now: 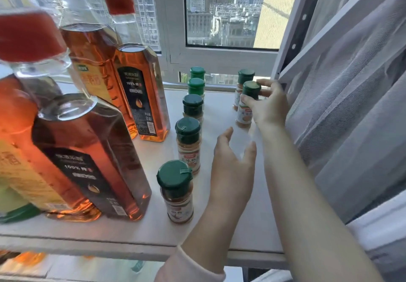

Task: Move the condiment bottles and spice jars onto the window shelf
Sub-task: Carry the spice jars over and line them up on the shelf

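On the window shelf [153, 226], down my left side, the big amber oil bottles [87, 160] stand upright in a cluster, the nearest ones blurred. Right of them a file of five green-capped spice jars [188, 145] runs from the front edge back toward the window frame, all upright and apart from one another. Across a bare strip of shelf, hard by the mesh curtain [351, 106], two more jars stand one behind the other: the rear jar [245, 77] and the front jar [243, 116]. I cannot tell whether these two touch.

The right hand [271, 108] grips the front jar just under its cap, thumb [247, 101] on the side facing me and the other fingers curled round the far side. The jar's long axis is vertical and its base looks to be down on the shelf. The left hand [232, 165] hovers over the bare strip with its fingers loosely spread, holding nothing.

I judge this jar is all but placed. The rear jar lies directly beyond the right fingers and the curtain is just right of the knuckles, so I would let go and draw back toward me, not sideways. The left hand is the nearer one to the file of jars
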`<state>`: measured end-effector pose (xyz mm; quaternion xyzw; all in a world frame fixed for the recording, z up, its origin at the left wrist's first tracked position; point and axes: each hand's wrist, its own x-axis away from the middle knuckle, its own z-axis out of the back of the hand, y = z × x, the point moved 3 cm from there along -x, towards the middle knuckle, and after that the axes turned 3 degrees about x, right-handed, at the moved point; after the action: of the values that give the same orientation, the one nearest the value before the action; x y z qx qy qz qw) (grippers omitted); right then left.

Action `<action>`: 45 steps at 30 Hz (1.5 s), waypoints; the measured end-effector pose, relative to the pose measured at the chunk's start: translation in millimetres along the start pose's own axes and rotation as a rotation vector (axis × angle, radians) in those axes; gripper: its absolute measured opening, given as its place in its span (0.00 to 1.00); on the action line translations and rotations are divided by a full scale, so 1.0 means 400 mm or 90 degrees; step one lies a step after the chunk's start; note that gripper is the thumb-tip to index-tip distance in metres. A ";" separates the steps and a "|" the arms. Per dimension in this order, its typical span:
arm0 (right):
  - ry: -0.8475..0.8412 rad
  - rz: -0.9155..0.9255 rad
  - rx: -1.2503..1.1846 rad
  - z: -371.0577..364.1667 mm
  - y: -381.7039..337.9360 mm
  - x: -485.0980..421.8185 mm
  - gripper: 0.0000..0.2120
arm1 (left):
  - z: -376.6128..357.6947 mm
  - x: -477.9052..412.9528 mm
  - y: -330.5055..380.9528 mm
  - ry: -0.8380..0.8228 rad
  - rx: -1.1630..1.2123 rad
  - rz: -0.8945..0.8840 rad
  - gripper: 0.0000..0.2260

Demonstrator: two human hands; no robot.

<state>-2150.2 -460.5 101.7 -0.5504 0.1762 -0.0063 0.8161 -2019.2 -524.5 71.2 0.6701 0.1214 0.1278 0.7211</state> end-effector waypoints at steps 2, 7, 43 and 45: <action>0.004 0.007 0.017 -0.007 0.002 -0.003 0.20 | -0.003 -0.001 0.000 0.006 0.005 -0.005 0.23; 0.010 0.004 0.015 -0.017 0.003 -0.001 0.21 | 0.004 -0.003 -0.006 0.025 0.008 0.002 0.23; -0.182 -0.246 0.082 0.005 0.344 1.234 0.15 | 0.532 0.662 -0.593 -0.136 -0.506 -0.243 0.21; -0.228 -0.246 0.141 -0.030 0.425 1.307 0.15 | 0.566 0.695 -0.703 -0.162 -0.565 -0.214 0.20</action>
<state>-1694.7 -511.1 -202.1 -0.4735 -0.0804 -0.0835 0.8731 -1674.1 -659.3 -193.9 0.2797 0.0726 -0.0340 0.9567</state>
